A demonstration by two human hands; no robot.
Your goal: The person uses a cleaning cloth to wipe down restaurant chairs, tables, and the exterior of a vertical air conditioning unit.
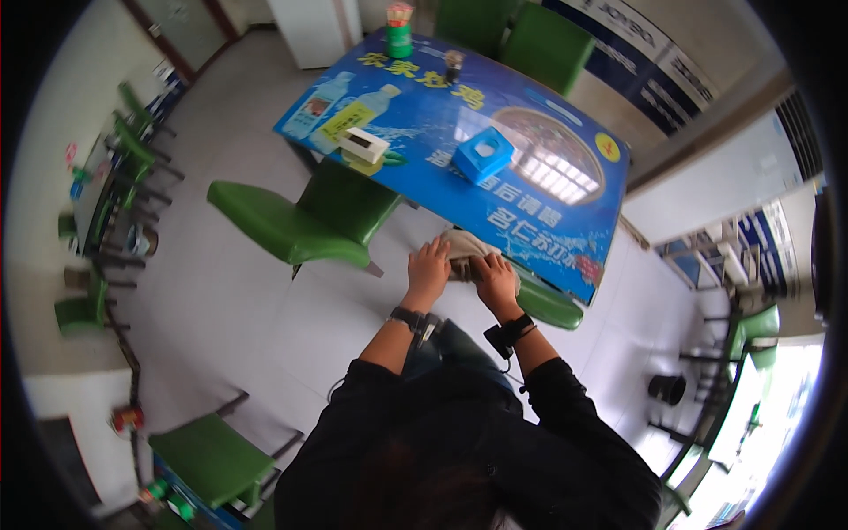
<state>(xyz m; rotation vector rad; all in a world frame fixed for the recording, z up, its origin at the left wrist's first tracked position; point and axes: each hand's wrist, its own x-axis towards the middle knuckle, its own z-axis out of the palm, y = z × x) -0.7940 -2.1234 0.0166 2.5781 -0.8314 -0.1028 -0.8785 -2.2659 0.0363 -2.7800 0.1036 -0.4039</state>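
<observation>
A bunched beige cloth [468,244] is between my two hands, in front of the near edge of a blue printed table [424,189]. My left hand [430,265] grips the cloth's left side, and my right hand [497,278] has its fingers curled over the right side. Under the cloth, the backrest of a green chair [546,306] shows partly; whether the cloth touches it I cannot tell. Both my wrists wear dark straps with small devices. On the tabletop stand a blue tissue box [482,156] and a small white box [364,146] with a dark slot.
At the table's far end are a green toothpick holder [399,40] and a small dark-filled jar [453,65]. A green chair [298,222] stands at the near left side, another [546,46] beyond the table. A black bin [666,389] is on the floor at right.
</observation>
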